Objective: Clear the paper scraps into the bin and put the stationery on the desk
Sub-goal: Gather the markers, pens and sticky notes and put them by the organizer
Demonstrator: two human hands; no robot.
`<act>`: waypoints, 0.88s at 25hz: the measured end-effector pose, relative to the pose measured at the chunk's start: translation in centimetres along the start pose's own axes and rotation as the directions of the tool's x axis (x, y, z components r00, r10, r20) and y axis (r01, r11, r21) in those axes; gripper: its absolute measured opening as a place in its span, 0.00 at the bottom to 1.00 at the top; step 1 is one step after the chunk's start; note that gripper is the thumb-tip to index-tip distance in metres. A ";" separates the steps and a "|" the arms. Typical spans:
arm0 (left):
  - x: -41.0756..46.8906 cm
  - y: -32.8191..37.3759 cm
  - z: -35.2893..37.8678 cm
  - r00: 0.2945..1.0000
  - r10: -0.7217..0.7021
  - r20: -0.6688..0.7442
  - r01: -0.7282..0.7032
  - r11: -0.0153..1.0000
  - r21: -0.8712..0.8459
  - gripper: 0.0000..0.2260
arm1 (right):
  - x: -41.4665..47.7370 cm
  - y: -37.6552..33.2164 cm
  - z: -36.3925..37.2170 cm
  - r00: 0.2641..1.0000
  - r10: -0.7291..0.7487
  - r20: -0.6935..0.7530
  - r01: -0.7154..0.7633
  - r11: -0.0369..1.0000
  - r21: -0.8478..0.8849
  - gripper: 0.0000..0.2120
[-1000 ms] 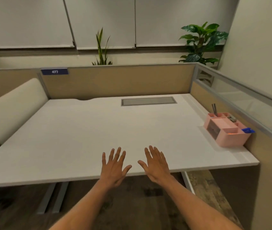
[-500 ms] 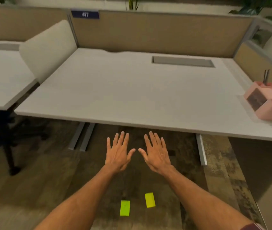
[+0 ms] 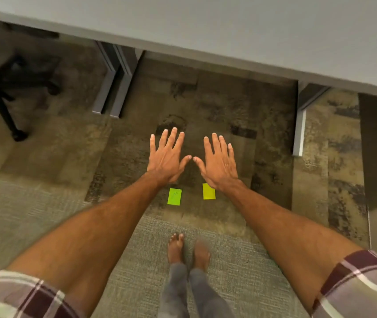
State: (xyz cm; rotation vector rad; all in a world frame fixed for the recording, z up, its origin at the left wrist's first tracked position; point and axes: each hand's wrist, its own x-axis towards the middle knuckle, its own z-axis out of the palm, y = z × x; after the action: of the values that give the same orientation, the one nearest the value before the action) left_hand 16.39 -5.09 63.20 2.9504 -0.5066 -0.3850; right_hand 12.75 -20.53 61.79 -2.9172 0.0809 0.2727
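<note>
Looking down, the camera shows the floor under a desk (image 3: 274, 31), and only the front strip of the white desk top is in the picture; the rest is cut off at the upper edge. At the far left stands a black chair base (image 3: 4, 92), blurred and half out of the frame, so its seat is not visible. Next to it come two grey desk legs (image 3: 111, 83), side by side, with their tops hidden under the desk top.

In the middle, the left hand (image 3: 168, 160) is spread flat, palm down, fingers apart, and it holds nothing. Just below its wrist a green paper note (image 3: 174, 196) lies on the carpet (image 3: 45, 214); some dark writing is on it, too small to read. The right hand (image 3: 219, 162) is spread the same way and is also empty, and the two thumb tips nearly meet. A yellow paper note (image 3: 209, 192) lies near the green one, and its upper right corner is covered by the right wrist. Both hands are above the floor; I cannot tell how high.

Lower down, two bare feet (image 3: 188, 251) are seen, the right one blurred. Plaid sleeves (image 3: 362, 285) are cut off at both bottom corners. Further right is another grey desk leg (image 3: 300, 125).
</note>
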 end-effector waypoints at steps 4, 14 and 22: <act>0.8 -0.8 6.8 0.999 -0.048 0.022 0.048 0.998 -0.029 0.30 | 0.6 1.7 6.6 0.997 0.008 0.082 -0.009 1.000 0.006 0.32; 5.8 -5.8 28.8 0.997 -0.028 0.075 0.024 0.998 0.051 0.28 | 3.4 5.9 29.0 0.977 0.042 0.209 -0.043 0.999 0.000 0.31; 7.6 -10.1 48.6 0.946 -0.021 0.324 -0.017 0.993 0.114 0.39 | 5.6 13.9 48.9 0.951 0.165 0.260 -0.167 0.986 -0.016 0.32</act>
State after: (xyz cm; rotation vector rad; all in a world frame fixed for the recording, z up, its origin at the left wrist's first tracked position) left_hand 13.41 -2.04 13.13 3.0086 -0.5787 -0.8806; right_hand 8.57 -23.88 10.93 -2.8416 0.2860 0.6795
